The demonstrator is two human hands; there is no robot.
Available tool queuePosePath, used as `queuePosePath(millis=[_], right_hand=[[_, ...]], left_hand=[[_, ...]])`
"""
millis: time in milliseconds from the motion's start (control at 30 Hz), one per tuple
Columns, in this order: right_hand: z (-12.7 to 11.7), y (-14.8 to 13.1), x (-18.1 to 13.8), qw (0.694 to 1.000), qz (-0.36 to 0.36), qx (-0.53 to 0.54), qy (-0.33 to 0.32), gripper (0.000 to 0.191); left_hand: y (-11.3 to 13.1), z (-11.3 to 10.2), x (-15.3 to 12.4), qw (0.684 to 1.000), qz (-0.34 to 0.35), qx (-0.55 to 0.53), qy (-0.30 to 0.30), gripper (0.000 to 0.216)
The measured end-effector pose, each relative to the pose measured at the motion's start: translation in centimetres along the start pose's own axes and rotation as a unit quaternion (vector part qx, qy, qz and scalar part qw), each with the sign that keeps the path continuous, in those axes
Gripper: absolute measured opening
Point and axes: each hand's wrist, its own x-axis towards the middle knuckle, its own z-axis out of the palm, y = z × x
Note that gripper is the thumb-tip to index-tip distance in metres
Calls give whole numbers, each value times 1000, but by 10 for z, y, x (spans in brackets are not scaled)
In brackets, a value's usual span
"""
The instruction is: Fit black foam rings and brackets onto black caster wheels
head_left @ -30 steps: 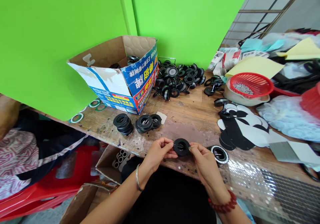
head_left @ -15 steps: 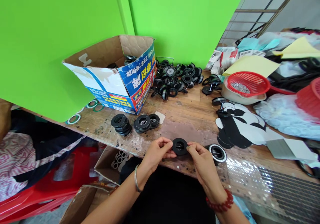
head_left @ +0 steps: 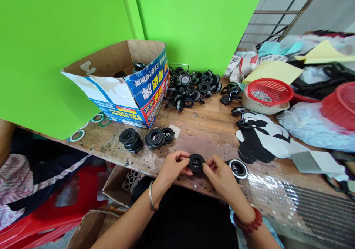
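Observation:
Both hands pinch one black round disc (head_left: 196, 163) above the near edge of the wooden workbench (head_left: 210, 134). My left hand (head_left: 173, 166) grips its left rim, fingers curled; a metal bangle is on that wrist. My right hand (head_left: 219, 174) grips the right rim; a red bead bracelet is on that wrist. Just right of my right hand lies another black ring part with a shiny rim (head_left: 237, 168). Left of the hands stand short stacks of black discs (head_left: 145, 138).
An open cardboard box (head_left: 122, 82) stands at the back left. A heap of black ring parts (head_left: 191, 86) lies behind it. A red basket of small metal pieces (head_left: 269, 92), black and white cut-outs (head_left: 263, 136) and clear plastic fill the right. A red stool (head_left: 55, 208) stands below left.
The view has shifted slightly, sliding the scene left. Both hands keep hold of the black disc and have drawn a little closer together over it.

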Motion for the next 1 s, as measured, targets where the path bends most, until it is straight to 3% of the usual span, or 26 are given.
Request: queuePosePath(millis=[133,233,433,633,800,1000], right_hand=[[-3,-1,10,974,112,151,-124,41],[0,-4,23,960,143,174,-165,44],[15,-6,41,979,118,93,-141,47],[20,-2,22,991,62,103,-53,49],[7,5,-5,979,38,191,-61,48],[11,9,-10,984,3,155,-89,35]], left_hand=[[5,-1,4,999,-23,20,-36,22],[8,0,9,997,-31,37,-59,27],[3,4,17,997,-15,57,-54,37],[-4,9,4,999,23,45,-13,39],[1,-30,-27,999,25,29,20,43],[7,-88,-45,983,61,-18,170,48]])
